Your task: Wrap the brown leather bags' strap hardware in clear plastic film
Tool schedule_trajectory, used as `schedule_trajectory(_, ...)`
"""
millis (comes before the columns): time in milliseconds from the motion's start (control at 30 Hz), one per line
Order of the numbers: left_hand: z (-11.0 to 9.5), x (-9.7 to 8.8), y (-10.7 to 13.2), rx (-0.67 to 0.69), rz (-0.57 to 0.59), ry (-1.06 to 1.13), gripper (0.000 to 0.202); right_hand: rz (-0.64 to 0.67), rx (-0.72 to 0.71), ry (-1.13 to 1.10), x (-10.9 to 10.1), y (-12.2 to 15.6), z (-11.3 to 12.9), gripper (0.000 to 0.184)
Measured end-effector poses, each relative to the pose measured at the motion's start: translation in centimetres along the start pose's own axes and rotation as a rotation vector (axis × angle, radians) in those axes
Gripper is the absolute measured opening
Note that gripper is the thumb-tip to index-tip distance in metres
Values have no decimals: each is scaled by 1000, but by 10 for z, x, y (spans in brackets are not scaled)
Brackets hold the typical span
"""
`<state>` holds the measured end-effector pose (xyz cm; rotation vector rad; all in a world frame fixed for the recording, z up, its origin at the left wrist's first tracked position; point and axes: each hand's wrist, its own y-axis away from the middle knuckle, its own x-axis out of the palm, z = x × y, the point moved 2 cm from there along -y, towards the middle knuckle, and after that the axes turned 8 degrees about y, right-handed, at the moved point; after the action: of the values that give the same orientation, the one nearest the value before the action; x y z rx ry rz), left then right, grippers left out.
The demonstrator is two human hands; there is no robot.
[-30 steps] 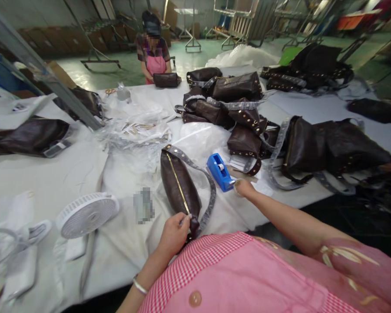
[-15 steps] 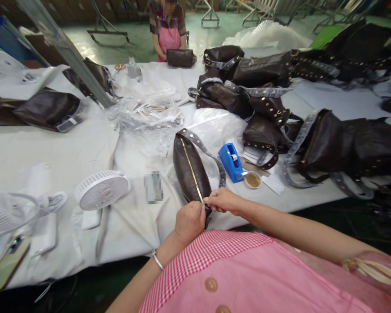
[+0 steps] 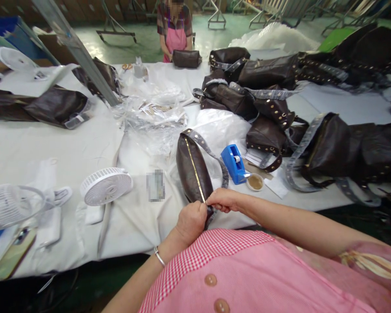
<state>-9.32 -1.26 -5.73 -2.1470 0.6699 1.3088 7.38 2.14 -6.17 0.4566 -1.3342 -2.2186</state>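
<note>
A dark brown leather handbag (image 3: 190, 171) lies in front of me, its gold zipper running lengthwise and closed along the visible part. At the near end of that zipper, my left hand (image 3: 191, 221) is closed on the bag. My right hand (image 3: 224, 200) pinches at the same spot, its fingertips against those of the left; the small part between them is hidden. A studded strap (image 3: 211, 150), partly wrapped in clear film, loops along the bag's right side.
A blue tape dispenser (image 3: 233, 164) and a small round dish (image 3: 255, 182) stand right of the bag. More brown bags (image 3: 267, 134) pile up beyond. White fans (image 3: 107, 186) and a phone (image 3: 14, 252) are at left. Across the table, a person (image 3: 175, 32) handles another bag.
The whole view has shifted slightly, with things appearing a little further right. Both hands stay together at the near end of the zipper, with almost no movement against the bag.
</note>
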Motion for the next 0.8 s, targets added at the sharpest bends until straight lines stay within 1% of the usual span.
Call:
schedule_trajectory(133,-2,-1,-3,109,-3,-46,11,23,88,-14,-4,5,3,31)
schedule_trajectory(200,-2,-3,-5,96,-21,-42,14,39,88,-49,-5,10,4,30)
schedule_trajectory(267,-4,-6,-8,31,-33,-12,19,63,41,-124,-6,18,3,28)
schedule_trajectory(333,-5,-11,-12,-84,-15,60,24,60,-40,-221,-5,25,1,22)
schedule_trajectory(367,-5,-13,-14,-166,7,128,26,44,-78,-265,-4,29,0,19)
schedule_trajectory(467,-4,-18,-21,-522,83,501,29,-38,-123,-344,2,37,-5,15)
schedule_trajectory(533,-5,-19,-26,-712,119,715,28,-90,-121,-357,6,39,-8,14)
schedule_trajectory(567,-5,-19,-28,-772,134,775,27,-113,-124,-357,7,39,-10,12)
schedule_trajectory(700,-11,-20,-35,-928,203,903,22,-164,-160,-336,12,37,-14,8)
schedule_trajectory(800,-19,-23,-39,-1014,257,987,21,-196,-164,-306,14,34,-16,7)
